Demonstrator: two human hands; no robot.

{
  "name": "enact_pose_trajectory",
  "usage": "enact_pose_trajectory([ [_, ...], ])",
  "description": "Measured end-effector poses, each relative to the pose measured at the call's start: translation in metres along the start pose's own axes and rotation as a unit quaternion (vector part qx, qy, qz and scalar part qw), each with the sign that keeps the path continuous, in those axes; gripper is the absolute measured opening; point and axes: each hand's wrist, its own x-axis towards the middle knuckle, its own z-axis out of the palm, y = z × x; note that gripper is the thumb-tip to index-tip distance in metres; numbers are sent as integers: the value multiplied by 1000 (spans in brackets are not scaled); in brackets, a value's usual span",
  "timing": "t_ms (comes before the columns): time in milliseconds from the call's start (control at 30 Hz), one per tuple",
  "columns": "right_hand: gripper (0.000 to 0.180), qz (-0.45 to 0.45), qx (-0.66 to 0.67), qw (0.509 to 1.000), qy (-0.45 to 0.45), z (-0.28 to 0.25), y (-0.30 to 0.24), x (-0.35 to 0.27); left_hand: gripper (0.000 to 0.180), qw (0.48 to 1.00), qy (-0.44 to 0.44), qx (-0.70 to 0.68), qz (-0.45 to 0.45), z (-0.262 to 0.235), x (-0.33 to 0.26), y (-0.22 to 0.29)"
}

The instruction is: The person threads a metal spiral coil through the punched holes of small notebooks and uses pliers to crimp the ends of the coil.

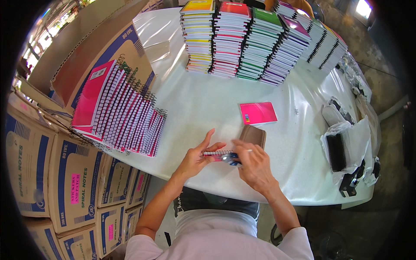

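Near the table's front edge, my left hand [196, 159] is closed on a small pink spiral notebook [213, 158], its thumb and index finger raised. The notebook is turned edge-on, with its wire coil uppermost. My right hand [255, 168] grips blue-handled pliers [230, 159], whose head meets the right end of the coil; the fingers partly hide the tool. A brown flat pad [253, 136] lies just beyond my right hand. Past it rests a pink cover or notebook [258, 113], lying flat.
Tall stacks of coloured notebooks [232, 43] stand at the back. On the left, a leaning stack of pink spiral notebooks [121, 110] sits beside an open carton [117, 52]. Cartons [73, 186] are piled left of the table. Plastic-wrapped black coils [336, 151] lie at the right edge.
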Motion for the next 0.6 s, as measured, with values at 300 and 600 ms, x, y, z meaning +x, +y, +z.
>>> enact_pose_trajectory([
  [300, 37, -10, 5, 1000, -2, 8, -7, 14, 86, 999, -7, 15, 30, 3, 2, 8],
  [600, 33, 133, 135, 979, 73, 4, -16, 1, 74, 996, -56, 46, -57, -4, 0, 15],
])
